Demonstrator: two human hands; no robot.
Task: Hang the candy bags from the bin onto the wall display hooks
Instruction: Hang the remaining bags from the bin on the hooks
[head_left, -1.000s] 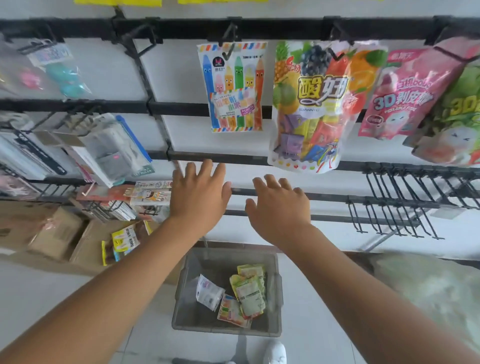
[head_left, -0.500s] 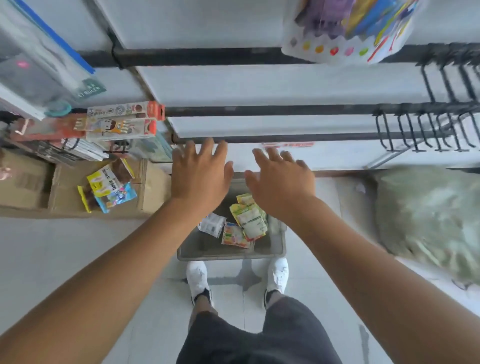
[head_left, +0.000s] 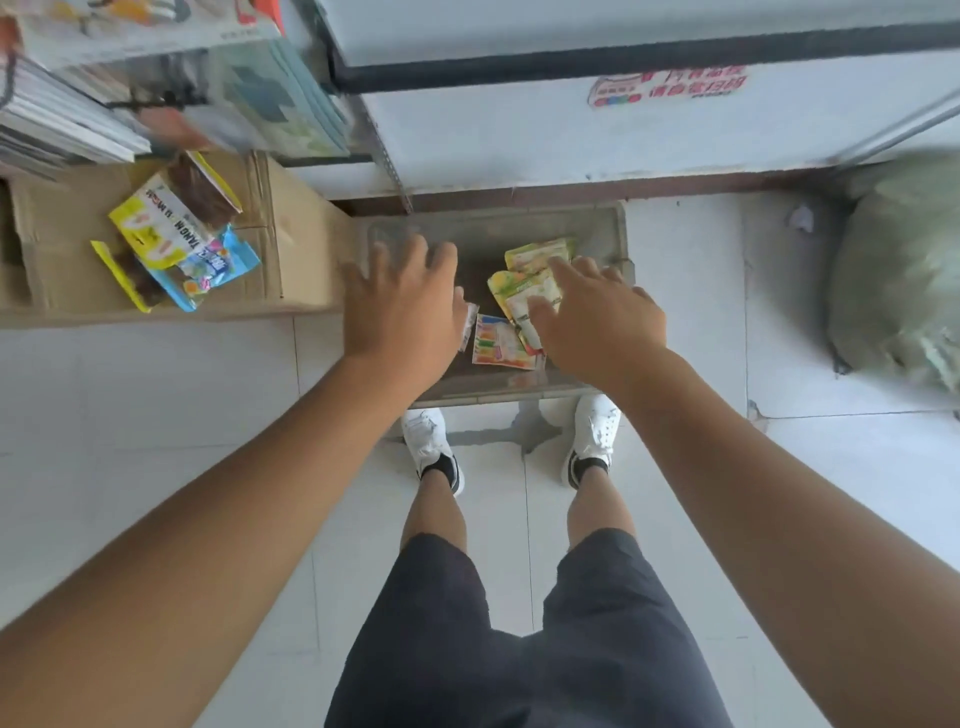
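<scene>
Floor tiles (head_left: 156, 415), white, take up most of my feed, running up to a white wall (head_left: 519, 135) with a black rail (head_left: 623, 57) across its top. Dark shorts (head_left: 519, 649) fill the bottom centre, both bare forearms stretching forward on either side of them. At the far right a bulging green sack (head_left: 898, 270) sits on the floor, blurred. At the left, a cardboard box (head_left: 291, 249) stands against the wall with a few snack packs (head_left: 171, 239) lying on its flaps, under a blurred stack of hanging goods (head_left: 78, 114).

Between box and sack, against the foot of the wall, I see the grey bin (head_left: 621, 228), just ahead of two white shoes (head_left: 426, 436). The left hand (head_left: 402, 312) hovers over the bin's left half, fingers straight and spread, holding nothing. The right hand (head_left: 602, 317) hovers over the right half, fingers likewise extended and empty, its fingertips above the candy bags (head_left: 524, 291); I cannot tell from here whether they touch.

Those bags lie loose on the bin floor: several yellow-green ones overlapping toward the back right, a striped bag (head_left: 496, 345) flat in front of them, and a small white bag (head_left: 470, 325) partly hidden beside the left hand.
</scene>
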